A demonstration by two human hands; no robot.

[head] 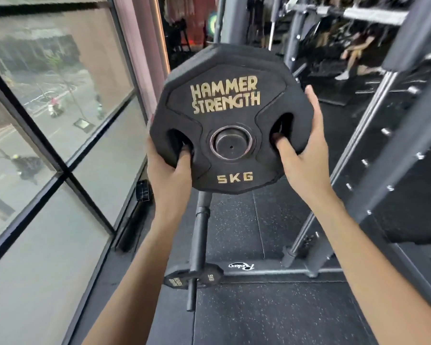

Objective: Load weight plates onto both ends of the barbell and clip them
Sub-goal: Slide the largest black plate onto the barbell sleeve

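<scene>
head view is showing the weight plate (224, 95) being held up with its face toward the camera, above the far stretch of the barbell (199, 240), which is lying on the floor (284, 319) below. the left hand (169, 175) is gripping the plate's lower left edge with its thumb hooked into one grip slot. the right hand (306, 150) is holding the right edge the same way, thumb in the opposite slot and fingers reaching up along the rim. both hands are closing on the plate and neither is free.

judging from this, the step in hand is carrying the plate to an open end of the bar. doing it well is probably meaning lining the bore up square with the sleeve, then sliding the plate on straight, since a tilted plate is likely to bind. the thumbs should be coming out of the slots before the plate is seating.

the plate is looking black and rubber-coated, many-sided in outline, with gold lettering reading "hammer strength" and "5kg". a metal ring is lining its bore, and a grey round face with a small hole is showing inside it; what that is cannot be told.

a loaded plate (193, 277) is already sitting on the bar near its near end, and no clip is plainly showing there. a window (47, 95) is running along the left and a rack (383, 145) is standing at the right.
</scene>
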